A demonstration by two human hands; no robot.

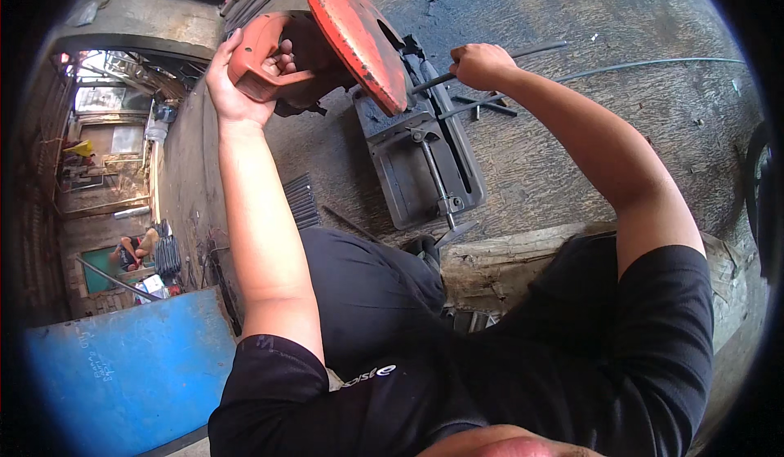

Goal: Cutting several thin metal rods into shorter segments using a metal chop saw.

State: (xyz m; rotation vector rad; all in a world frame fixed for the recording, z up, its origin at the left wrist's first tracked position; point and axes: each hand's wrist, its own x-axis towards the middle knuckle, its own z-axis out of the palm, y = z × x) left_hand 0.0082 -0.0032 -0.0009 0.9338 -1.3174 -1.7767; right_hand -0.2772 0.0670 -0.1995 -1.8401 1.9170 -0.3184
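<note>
My left hand (245,89) is wrapped round the orange handle (260,39) of a cut-off saw. The saw's worn red disc guard (359,42) is tilted above its grey metal base (398,204). A clamp screw (433,167) with a crank runs along that base. To the right of the guard, my right hand (482,67) is closed on a dark metal rod (539,49). One end of this rod reaches in beside the guard's lower edge, where the guard hides the blade and any contact with it.
Short rods (302,200) lie in a row left of the base. A long thin rod (645,64) extends right, near short offcuts (487,107). A pale wooden beam (523,263) lies before me. A blue panel (139,367) stands lower left; another person (133,250) is beyond it.
</note>
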